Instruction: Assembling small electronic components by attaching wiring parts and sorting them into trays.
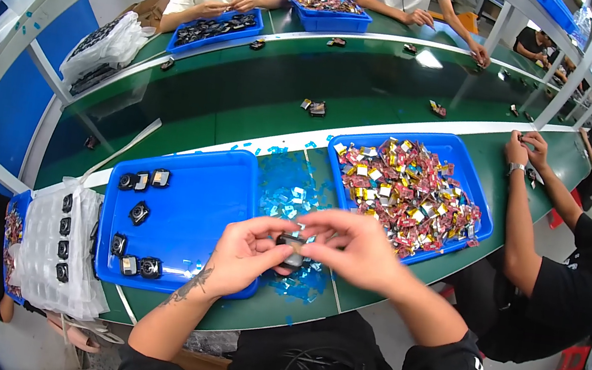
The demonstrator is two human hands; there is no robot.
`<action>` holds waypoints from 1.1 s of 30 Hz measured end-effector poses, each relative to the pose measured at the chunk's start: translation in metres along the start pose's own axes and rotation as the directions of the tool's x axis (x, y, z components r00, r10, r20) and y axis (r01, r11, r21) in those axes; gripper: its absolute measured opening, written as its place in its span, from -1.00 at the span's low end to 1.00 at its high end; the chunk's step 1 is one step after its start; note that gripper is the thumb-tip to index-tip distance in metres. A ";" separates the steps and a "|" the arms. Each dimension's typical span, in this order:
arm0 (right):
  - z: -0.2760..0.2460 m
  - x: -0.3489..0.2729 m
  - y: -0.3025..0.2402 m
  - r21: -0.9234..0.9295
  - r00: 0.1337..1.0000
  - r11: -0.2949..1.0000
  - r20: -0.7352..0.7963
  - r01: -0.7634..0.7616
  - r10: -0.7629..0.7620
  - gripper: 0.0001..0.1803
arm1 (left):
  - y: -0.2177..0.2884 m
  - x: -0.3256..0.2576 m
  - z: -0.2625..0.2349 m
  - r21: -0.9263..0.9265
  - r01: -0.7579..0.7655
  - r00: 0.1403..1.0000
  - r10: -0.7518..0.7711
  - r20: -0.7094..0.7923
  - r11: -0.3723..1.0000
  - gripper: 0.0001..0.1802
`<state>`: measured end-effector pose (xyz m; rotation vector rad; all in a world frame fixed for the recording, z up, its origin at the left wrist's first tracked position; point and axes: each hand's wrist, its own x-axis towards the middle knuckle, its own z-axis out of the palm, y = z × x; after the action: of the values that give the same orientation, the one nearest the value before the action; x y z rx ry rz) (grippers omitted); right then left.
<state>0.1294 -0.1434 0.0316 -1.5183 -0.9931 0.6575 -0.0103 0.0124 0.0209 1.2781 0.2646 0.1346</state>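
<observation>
Between my two hands, above the green bench in front of me, is a small black and grey electronic module [293, 251]. My left hand [245, 253] grips it from the left with thumb and fingers. From the other side, the thumb and fingers of my right hand [358, 253] pinch at its top; the fingers partly cover it. To the left, a blue tray [193, 220] carries several black modules with round lenses [150, 267]. On the right, another blue tray [487, 212] is heaped with small red circuit boards [401, 192] with silver and yellow parts.
Scraps of blue film [294, 196] litter the bench between the trays. Clear plastic trays [47, 256] with modules stand at the far left. A green conveyor belt [245, 113] carries scattered parts beyond. A co-worker's arms [529, 195] are at the right; others sit across the belt.
</observation>
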 end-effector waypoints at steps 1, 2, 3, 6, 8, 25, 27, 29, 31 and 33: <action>-0.017 0.004 -0.001 0.097 0.998 0.994 0.027 -0.060 0.057 -0.76 | -0.002 -0.002 -0.003 -0.006 0.026 1.000 -0.026 0.002 1.000 -0.73; -0.037 0.014 -0.001 -0.202 0.998 0.978 -0.051 -0.056 0.046 -0.78 | -0.006 -0.002 -0.008 -0.017 0.023 1.000 -0.023 -0.015 1.000 -0.73; -0.055 0.024 0.012 -0.491 0.979 0.871 -0.179 -0.005 -0.095 -0.81 | -0.012 0.000 -0.012 -0.040 -0.019 0.997 0.016 -0.075 0.999 -0.74; -0.086 0.037 0.013 -0.916 0.989 0.400 -0.072 -0.014 -0.130 -0.80 | -0.012 0.009 -0.013 -0.121 -0.076 0.988 0.059 -0.142 0.990 -0.84; -0.086 0.046 0.026 -0.903 0.999 0.427 -0.052 -0.041 -0.015 -0.82 | -0.012 0.008 -0.015 -0.136 -0.042 0.992 0.025 -0.127 0.990 -0.84; -0.076 0.020 -0.006 -0.307 0.961 0.951 -0.270 -0.021 -0.066 -0.86 | -0.010 0.002 -0.017 0.054 -0.178 0.969 0.185 -0.166 0.982 -0.73; -0.059 0.007 -0.020 -0.133 0.988 0.990 -0.154 -0.046 0.026 -0.89 | -0.011 0.005 -0.017 0.205 -0.262 0.943 0.296 -0.154 0.943 -0.75; -0.041 -0.002 -0.022 -0.010 0.993 0.996 -0.074 -0.094 0.093 -0.91 | -0.009 0.004 -0.012 0.351 -0.323 0.923 0.375 -0.089 0.879 -0.76; -0.021 -0.005 -0.027 0.082 0.990 0.986 0.000 -0.143 0.144 -0.89 | -0.005 0.002 -0.006 0.350 -0.289 0.947 0.319 -0.030 0.891 -0.70; -0.010 -0.004 -0.022 0.168 0.985 0.970 0.036 -0.174 0.171 -0.89 | -0.005 0.000 -0.003 0.417 -0.319 0.940 0.339 0.027 0.851 -0.76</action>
<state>0.1306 -0.1521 0.0547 -1.4582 -0.8041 0.8621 -0.0112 0.0135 0.0158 1.7445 0.1116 0.4216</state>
